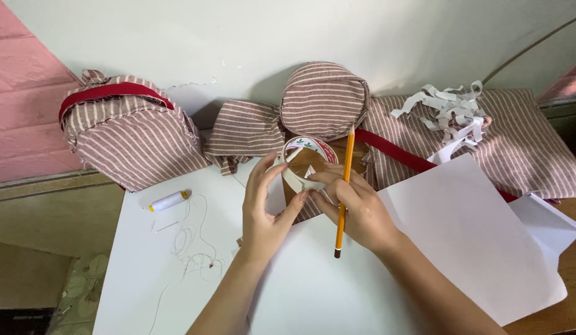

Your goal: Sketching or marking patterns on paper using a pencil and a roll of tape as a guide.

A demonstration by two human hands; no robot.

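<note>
Your left hand (263, 214) and right hand (356, 211) meet over a white tape ring (308, 162) at the middle of the worktop (139, 273). The ring lies flat, its open centre showing brown beneath, on a piece of striped fabric at the far edge of a large white paper sheet (468, 242). Your left grip curls around the ring's near-left rim, thumb and fingers pressing its outer wall. Your right grip is closed on a yellow pencil (343, 198), which runs from a dark end near your wrist up across your knuckles to a tip just past the ring; the fingertips of that hand also rest against the ring's near rim.

Just behind the ring sits a round striped fabric cap (325, 99) in brown and white, with a folded striped piece (244, 130) to its left. Farther left stands a striped fabric bag (130, 133) trimmed with a red band (114, 93). To the right, more striped cloth (524, 142) spreads across the worktop, a red strap (393, 152) crossing it and a heap of white paper strips (449, 108) lying on top.

Well to the left of your hands, a white thread spool (168, 200) with yellow ends lies on its side, loose thread (192, 245) trailing from it in loops across the white surface. Pink wall (21, 93) shows at far left.
</note>
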